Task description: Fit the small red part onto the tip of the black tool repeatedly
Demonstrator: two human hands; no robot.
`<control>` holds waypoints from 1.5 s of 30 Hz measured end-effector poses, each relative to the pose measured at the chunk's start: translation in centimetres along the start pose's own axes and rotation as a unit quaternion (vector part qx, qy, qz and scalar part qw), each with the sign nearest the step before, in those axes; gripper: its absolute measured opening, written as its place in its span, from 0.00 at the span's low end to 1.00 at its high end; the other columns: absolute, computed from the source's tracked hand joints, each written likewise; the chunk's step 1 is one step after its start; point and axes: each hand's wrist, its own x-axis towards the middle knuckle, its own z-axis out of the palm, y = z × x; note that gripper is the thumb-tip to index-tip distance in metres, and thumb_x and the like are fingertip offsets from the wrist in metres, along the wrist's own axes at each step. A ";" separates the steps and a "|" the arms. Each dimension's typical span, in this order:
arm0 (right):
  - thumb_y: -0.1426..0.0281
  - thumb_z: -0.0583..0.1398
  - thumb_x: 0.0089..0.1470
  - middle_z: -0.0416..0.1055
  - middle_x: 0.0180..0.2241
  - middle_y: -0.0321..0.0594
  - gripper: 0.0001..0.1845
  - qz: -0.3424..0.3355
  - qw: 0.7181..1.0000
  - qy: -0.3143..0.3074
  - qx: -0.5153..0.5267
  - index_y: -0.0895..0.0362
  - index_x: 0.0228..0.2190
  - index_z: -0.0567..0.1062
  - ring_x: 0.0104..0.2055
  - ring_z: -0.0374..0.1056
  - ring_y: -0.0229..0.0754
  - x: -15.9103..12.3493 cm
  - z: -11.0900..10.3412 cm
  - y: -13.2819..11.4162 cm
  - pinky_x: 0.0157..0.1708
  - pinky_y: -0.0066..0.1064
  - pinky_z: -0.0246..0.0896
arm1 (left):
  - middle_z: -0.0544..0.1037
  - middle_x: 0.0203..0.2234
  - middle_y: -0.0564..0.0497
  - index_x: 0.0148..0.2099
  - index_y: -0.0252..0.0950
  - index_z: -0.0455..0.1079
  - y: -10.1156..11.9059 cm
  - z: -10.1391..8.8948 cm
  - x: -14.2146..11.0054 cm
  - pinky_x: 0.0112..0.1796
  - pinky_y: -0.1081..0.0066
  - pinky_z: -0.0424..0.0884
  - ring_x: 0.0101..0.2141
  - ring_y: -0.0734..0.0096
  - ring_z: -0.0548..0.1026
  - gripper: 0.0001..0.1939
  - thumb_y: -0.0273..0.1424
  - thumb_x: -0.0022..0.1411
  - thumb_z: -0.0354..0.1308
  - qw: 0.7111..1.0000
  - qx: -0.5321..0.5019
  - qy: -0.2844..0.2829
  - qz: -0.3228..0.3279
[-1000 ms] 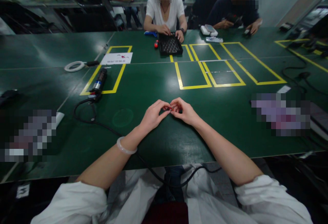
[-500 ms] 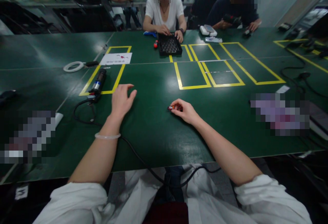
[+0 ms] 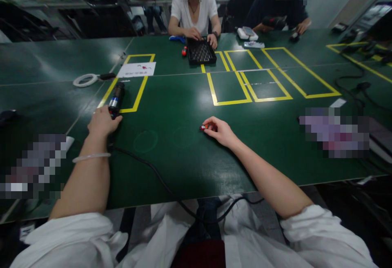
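Note:
My left hand point(image 3: 103, 121) is at the near end of a black cylindrical tool point(image 3: 116, 98) with a silver-and-blue band and a black cord point(image 3: 150, 165). Its thumb is spread away from the fingers, and the tips on the far side are partly hidden; whether it touches the tool is hard to see. Over the middle of the green table, my right hand point(image 3: 219, 131) is closed in a pinch around a small red-and-orange piece point(image 3: 202, 128). The fingers cover most of that piece, and its kind cannot be made out.
Yellow tape rectangles mark the green table point(image 3: 177, 170). Across it, a person works at a black tray point(image 3: 202, 57) of small parts. A printed sheet point(image 3: 137, 69) and a white cable coil point(image 3: 85, 80) lie left. Another person holds a dark tool point(image 3: 275, 23) at right.
My left hand has moved left and slightly down to the near end of the black tool. My right hand keeps its pinch in nearly the same spot.

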 end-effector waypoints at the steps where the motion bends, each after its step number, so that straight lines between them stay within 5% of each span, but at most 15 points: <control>1: 0.69 0.62 0.51 0.67 0.26 0.32 0.11 0.003 1.000 -0.001 0.008 0.56 0.39 0.72 0.26 0.62 0.35 0.0 0.0 0.0 0.30 0.29 0.58 | 0.65 0.54 0.34 0.63 0.26 0.55 0.4 -0.1 -0.3 0.43 0.59 0.68 0.48 0.52 0.66 0.36 0.49 0.65 0.52 1.000 0.006 -0.004 -0.030; 5: 0.69 0.62 0.51 0.68 0.27 0.32 0.11 0.003 1.000 0.003 0.008 0.57 0.39 0.72 0.26 0.62 0.35 0.0 0.0 0.1 0.30 0.29 0.58 | 0.63 0.55 0.38 0.63 0.30 0.58 3.2 -0.7 -1.6 0.46 0.59 0.69 0.48 0.54 0.68 0.34 0.47 0.62 0.57 0.999 -0.001 -0.024 -0.045; 9: 0.70 0.62 0.51 0.69 0.29 0.34 0.10 0.001 0.999 0.032 -0.015 0.56 0.38 0.73 0.29 0.64 0.36 0.1 0.0 0.2 0.31 0.29 0.58 | 0.64 0.53 0.33 0.59 0.26 0.61 7.5 -0.8 -3.8 0.45 0.53 0.70 0.48 0.46 0.69 0.35 0.47 0.59 0.60 1.000 -0.020 0.008 -0.013; 15: 0.70 0.62 0.50 0.70 0.30 0.35 0.12 0.000 0.999 0.044 0.004 0.56 0.39 0.71 0.29 0.64 0.37 0.1 0.1 0.4 0.30 0.29 0.58 | 0.67 0.48 0.30 0.58 0.28 0.63 14.8 -0.6 -8.2 0.45 0.51 0.68 0.47 0.39 0.70 0.33 0.43 0.56 0.61 0.992 -0.032 0.044 0.116; 24: 0.71 0.61 0.50 0.67 0.27 0.32 0.08 -0.014 0.999 0.035 -0.034 0.55 0.34 0.67 0.28 0.63 0.36 -0.1 0.0 0.5 0.30 0.28 0.57 | 0.69 0.47 0.37 0.61 0.29 0.60 22.9 -1.2 -14.7 0.46 0.59 0.67 0.46 0.50 0.71 0.32 0.40 0.60 0.59 0.960 -0.026 0.031 0.276; 40: 0.71 0.63 0.50 0.69 0.29 0.33 0.07 -0.021 0.998 -0.025 -0.054 0.57 0.33 0.70 0.29 0.63 0.36 -0.4 -0.6 -0.4 0.33 0.28 0.58 | 0.68 0.51 0.38 0.64 0.31 0.58 23.7 -0.9 -16.2 0.51 0.60 0.65 0.50 0.51 0.70 0.32 0.38 0.60 0.57 0.945 -0.067 0.015 0.321; 45: 0.71 0.64 0.51 0.68 0.33 0.37 0.05 -0.054 0.996 0.007 -0.072 0.57 0.32 0.73 0.30 0.64 0.36 -0.2 -0.7 -0.3 0.33 0.29 0.60 | 0.68 0.52 0.38 0.65 0.30 0.57 23.6 -0.7 -16.3 0.49 0.60 0.66 0.49 0.52 0.71 0.34 0.39 0.61 0.57 0.946 -0.058 0.021 0.317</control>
